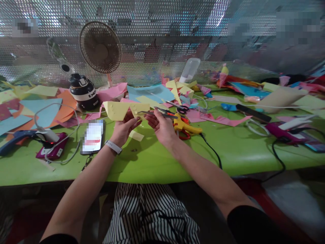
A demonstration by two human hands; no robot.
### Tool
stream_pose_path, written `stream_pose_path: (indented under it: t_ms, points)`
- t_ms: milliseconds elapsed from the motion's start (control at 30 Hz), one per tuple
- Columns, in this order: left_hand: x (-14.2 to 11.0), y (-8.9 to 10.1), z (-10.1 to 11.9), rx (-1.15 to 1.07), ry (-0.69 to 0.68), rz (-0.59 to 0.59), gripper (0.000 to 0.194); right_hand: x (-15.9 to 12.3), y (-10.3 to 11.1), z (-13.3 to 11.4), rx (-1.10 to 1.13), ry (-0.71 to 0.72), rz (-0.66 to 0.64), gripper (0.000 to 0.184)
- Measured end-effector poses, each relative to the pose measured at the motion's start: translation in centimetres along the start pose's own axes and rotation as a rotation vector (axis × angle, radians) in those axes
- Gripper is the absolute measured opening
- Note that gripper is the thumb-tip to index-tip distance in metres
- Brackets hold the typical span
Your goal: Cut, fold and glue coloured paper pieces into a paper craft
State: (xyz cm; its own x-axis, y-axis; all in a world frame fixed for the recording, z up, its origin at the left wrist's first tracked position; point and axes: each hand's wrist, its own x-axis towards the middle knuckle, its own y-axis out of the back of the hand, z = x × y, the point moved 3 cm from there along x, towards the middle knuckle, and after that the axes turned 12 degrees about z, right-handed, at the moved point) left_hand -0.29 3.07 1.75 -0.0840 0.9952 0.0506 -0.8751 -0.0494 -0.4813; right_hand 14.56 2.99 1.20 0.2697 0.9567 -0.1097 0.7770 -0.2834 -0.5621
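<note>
We are holding the yellow paper (116,110) above the green table (152,166), our left hand (123,130) pinching its lower edge, thumb and fingers nearly together. Our right hand (163,127) is gripping a thin dark tool (145,112), seemingly tweezers, between thumb and half-curled fingers; its tip is pointing at the paper, though we are not telling whether it is touching. For clean work, we should be bracing the paper and steering the tip lightly, creasing nothing. The bottle (87,104) is showing "EN", its remaining letters not reading clearly
</note>
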Motion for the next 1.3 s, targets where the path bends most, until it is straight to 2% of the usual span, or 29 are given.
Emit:
stream_pose_path:
  t_ms: [433,700,1133,1300]
  points:
    - [-0.21,-0.14,0.26,0.018,-0.007,-0.005,0.033,-0.18,-0.16,0.03,-0.013,0.043,0.007,0.030]
    - [-0.26,-0.17,0.29,0.007,0.005,0.018,0.031,-0.24,-0.15,0.13,-0.027,0.051,0.019,0.028]
    - [0.31,0.22,-0.02,-0.077,0.046,0.083,0.027,-0.50,-0.34,0.20,-0.043,0.079,0.017,0.030]
    - [0.35,0.44,0.05,-0.073,0.046,0.128,0.027,-0.34,0.01,-0.46,-0.021,0.119,0.056,0.029]
